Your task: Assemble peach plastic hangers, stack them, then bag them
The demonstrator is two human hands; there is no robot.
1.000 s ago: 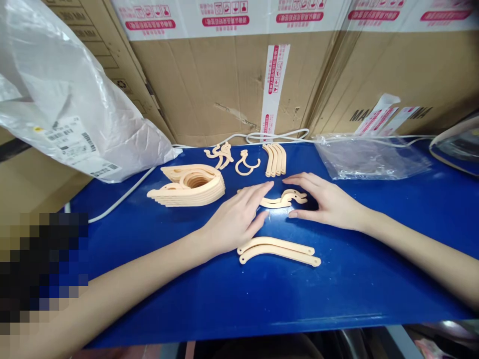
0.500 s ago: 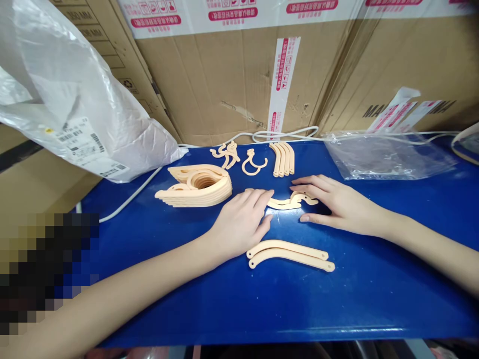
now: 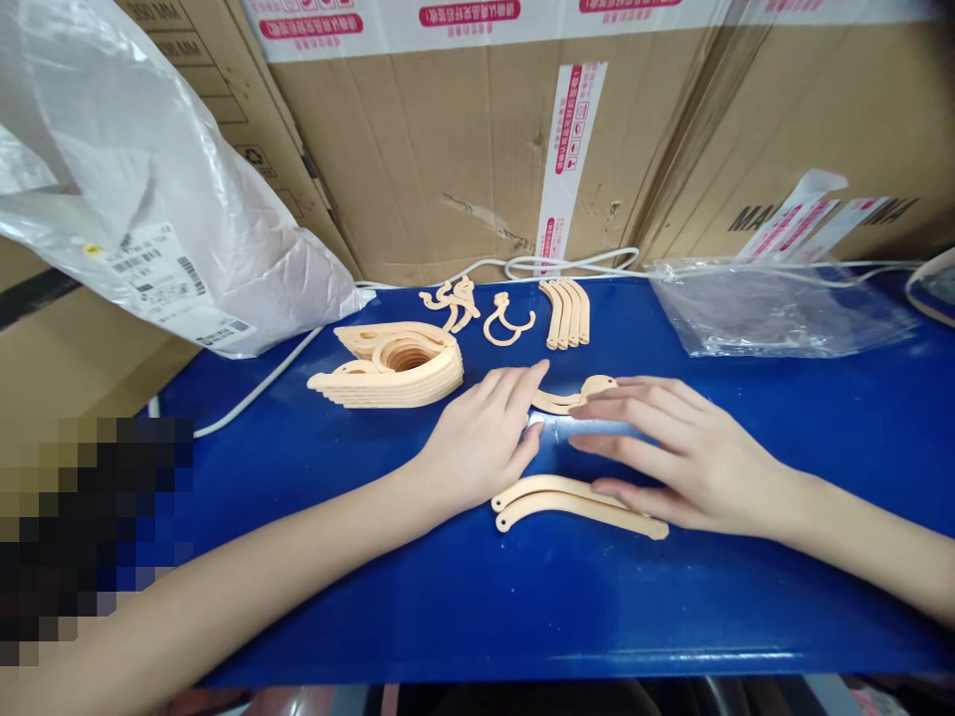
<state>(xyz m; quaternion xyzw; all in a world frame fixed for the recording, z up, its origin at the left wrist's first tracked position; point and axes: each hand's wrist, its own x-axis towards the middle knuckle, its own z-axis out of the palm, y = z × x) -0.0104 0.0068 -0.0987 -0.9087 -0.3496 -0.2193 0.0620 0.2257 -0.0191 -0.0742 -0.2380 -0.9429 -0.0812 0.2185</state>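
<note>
I see both grips flat and holding nothing, left hand (image 3: 477,443) and right hand (image 3: 671,457) bracketing the curved wooden piece (image 3: 571,396) on the blue desk (image 3: 746,587), probably to steady it, two long strips (image 3: 578,505) just nearer me.

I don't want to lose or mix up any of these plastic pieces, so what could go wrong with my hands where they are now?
The right hand lies flat, its thumb side touching the two curved strips; a sweep could push them toward the blue table edge. The left hand lies beside the small wavy pieces, which might scatter. The stacked curved parts sit close to the left wrist and could topple.
</note>
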